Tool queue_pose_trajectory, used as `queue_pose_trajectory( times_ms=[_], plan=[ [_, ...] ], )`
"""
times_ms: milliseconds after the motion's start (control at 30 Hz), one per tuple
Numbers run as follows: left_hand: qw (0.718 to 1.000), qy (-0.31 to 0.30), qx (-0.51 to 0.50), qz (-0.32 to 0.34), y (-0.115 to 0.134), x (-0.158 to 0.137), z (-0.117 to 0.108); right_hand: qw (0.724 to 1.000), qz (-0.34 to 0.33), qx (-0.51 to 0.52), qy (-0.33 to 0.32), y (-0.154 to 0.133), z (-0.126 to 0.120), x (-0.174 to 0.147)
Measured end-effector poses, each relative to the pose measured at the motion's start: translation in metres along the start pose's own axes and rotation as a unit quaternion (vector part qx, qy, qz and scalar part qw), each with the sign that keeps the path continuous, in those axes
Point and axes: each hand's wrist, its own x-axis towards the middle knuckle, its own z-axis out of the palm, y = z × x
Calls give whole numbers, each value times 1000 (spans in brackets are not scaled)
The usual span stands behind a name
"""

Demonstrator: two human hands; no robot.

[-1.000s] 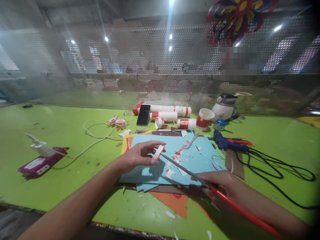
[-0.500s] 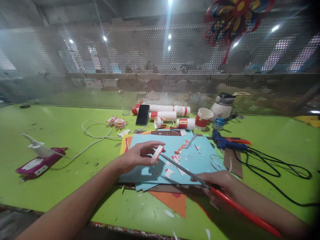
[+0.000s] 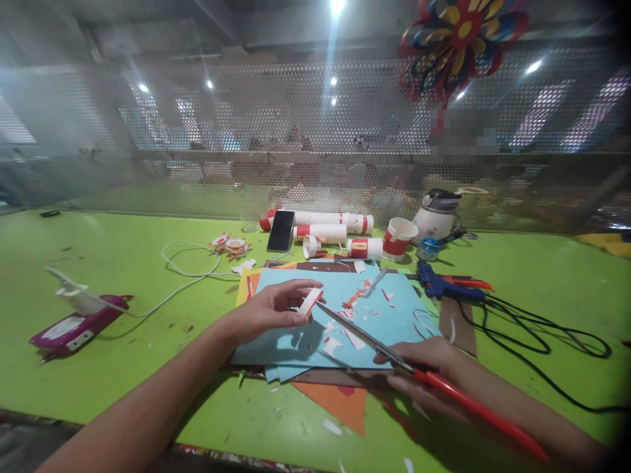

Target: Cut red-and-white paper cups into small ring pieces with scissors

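My left hand (image 3: 276,305) pinches a small white paper piece with a red edge (image 3: 310,301) between thumb and fingers, held above the light blue sheets. In my right hand (image 3: 424,361) are long scissors with red handles (image 3: 458,394). Their blades point up and left, and the tips meet the edge of the paper piece. Beneath both hands lie the light blue paper sheets (image 3: 280,345), strewn with white, red and orange scraps (image 3: 357,295).
Behind the sheets are a phone (image 3: 281,231), paper cup rolls (image 3: 320,233), an upright paper cup (image 3: 399,238) and a white jug (image 3: 434,220). A blue glue gun (image 3: 448,284) with a black cable lies right. A purple power strip (image 3: 79,328) with a white cable is left.
Both hands keep nearly the same place, with the scissor tips still at the paper piece. The view has tilted slightly upward.
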Motion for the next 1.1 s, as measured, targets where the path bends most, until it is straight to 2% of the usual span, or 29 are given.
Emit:
queue_pose_trajectory(
  times_ms=[200, 333, 433, 533, 733, 900, 967, 1100],
  plan=[
    [999, -1, -33, 15, 0, 1, 2, 998, -21, -22, 64, 2, -3, -5],
    [993, 17, -119, 18, 2, 0, 1, 998, -33, -48, 28, 6, -5, -8],
    [983, 2, -183, 25, 0, -1, 0, 995, -44, -22, 82, 14, -2, -7],
    [977, -2, -210, 35, -3, 0, 0, 993, -39, 13, 114, 20, 4, -3],
    [970, 12, -242, 29, 5, 1, 6, 990, -31, -62, 124, 24, 11, -4],
    [963, 7, -268, 15, 10, 1, 10, 984, 9, -28, 177, 33, 17, -13],
    [967, 30, -253, 17, 8, 1, 11, 983, 8, -25, 184, 32, 17, -12],
    [979, 117, -155, 53, 3, 3, 14, 990, -37, -31, 131, 23, 12, 0]
  ],
)
